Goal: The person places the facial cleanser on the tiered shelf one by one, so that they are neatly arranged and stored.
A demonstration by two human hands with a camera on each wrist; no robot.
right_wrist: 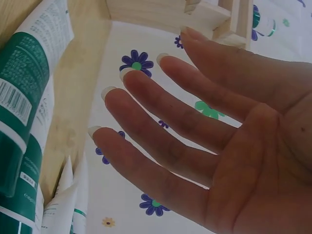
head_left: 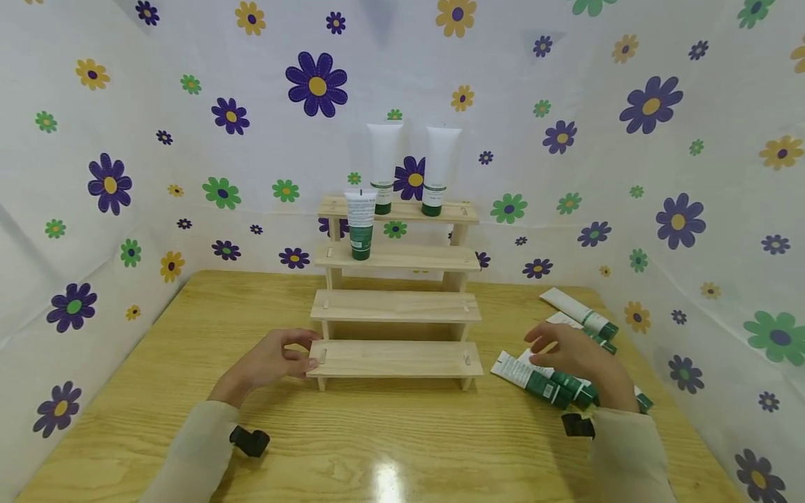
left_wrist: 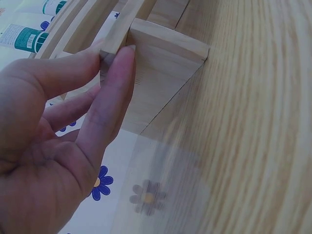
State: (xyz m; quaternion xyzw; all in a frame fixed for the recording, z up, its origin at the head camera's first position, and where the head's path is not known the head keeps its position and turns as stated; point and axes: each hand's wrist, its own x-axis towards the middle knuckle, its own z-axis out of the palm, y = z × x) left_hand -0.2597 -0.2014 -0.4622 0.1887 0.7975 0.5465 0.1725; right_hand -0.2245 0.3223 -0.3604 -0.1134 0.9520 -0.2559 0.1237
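Note:
A tiered wooden display rack (head_left: pixel 396 358) stands on the table. My left hand (head_left: pixel 273 360) pinches the left end of its lowest board, thumb and fingertips at the board's corner in the left wrist view. Over a pile of green-and-white squeeze tubes on the right hovers my right hand (head_left: pixel 569 349), holding nothing; its fingers are spread and gently bent in the right wrist view. One tube (head_left: pixel 531 379) lies in front of that hand, printed side up. Two tubes, the left one (head_left: pixel 385 164) and the right one (head_left: pixel 441 168), stand caps down on the top tier; another tube (head_left: pixel 361 223) stands on the second tier.
Behind the right hand, another tube (head_left: pixel 578 313) lies near the right edge of the wooden table (head_left: pixel 251 307). A flower-print cloth (head_left: pixel 264 140) encloses the back and both sides. Dark wrist straps with cameras sit on both sleeves.

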